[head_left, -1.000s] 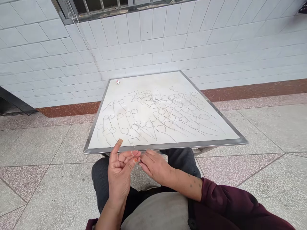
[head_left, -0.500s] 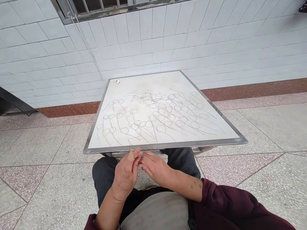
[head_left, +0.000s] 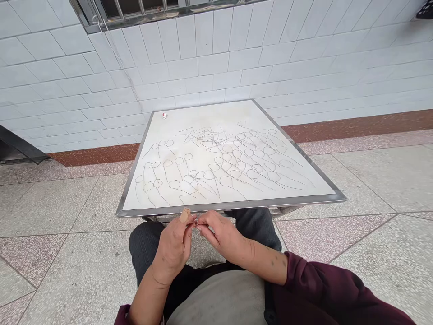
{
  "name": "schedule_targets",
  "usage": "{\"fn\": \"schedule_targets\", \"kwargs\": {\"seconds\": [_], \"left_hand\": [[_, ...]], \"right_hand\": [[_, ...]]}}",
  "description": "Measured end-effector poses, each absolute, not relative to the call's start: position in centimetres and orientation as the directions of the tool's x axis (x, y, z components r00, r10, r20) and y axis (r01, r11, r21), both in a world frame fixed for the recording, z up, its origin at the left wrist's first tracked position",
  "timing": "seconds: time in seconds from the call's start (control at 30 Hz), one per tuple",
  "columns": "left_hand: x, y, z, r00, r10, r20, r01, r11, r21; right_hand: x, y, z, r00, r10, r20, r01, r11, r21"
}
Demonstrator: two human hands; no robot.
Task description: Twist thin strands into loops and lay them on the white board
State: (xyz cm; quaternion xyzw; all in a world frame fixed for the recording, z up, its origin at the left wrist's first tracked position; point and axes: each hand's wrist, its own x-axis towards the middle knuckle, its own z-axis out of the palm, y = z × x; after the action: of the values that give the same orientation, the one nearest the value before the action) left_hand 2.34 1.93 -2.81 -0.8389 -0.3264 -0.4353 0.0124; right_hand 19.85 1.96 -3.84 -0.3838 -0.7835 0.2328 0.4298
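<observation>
Rolled over since a second ago, the left hand (head_left: 174, 241) shows me its back, and the wire end that stood above its fingers is out of sight. Both it and the right hand (head_left: 223, 234) pinch the thin wire (head_left: 195, 223), just on the wearer's side of the table (head_left: 206, 111); fingertips cover nearly all of it, its exposed bit seems to run crosswise, and I can't tell where its ends point.

Seemingly home premises: barred window (head_left: 141, 6), white-tiled wall (head_left: 270, 63), speckled floor (head_left: 81, 280)
</observation>
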Motion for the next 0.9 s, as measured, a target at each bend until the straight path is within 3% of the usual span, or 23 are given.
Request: {"fn": "schedule_targets", "kwargs": {"seconds": [0.37, 0.73, 0.9], "left_hand": [[2.8, 1.2, -2.7, 0.357, 0.714, 0.602, 0.535, -0.685, 0.494], [2.9, 1.9, -1.8, 0.407, 0.628, 0.663, 0.655, -0.707, 0.266], [2.3, 2.2, -2.0, 0.487, 0.539, 0.687, 0.693, -0.717, 0.072]], "right_hand": [[19.9, 2.1, -4.1, -0.303, 0.809, 0.504, 0.428, 0.588, -0.686], [20.2, 2.2, -3.6, -0.360, 0.819, 0.446, 0.409, 0.568, -0.714], [20.2, 2.3, -3.3, -0.383, 0.812, 0.441, 0.344, 0.568, -0.748]]}}
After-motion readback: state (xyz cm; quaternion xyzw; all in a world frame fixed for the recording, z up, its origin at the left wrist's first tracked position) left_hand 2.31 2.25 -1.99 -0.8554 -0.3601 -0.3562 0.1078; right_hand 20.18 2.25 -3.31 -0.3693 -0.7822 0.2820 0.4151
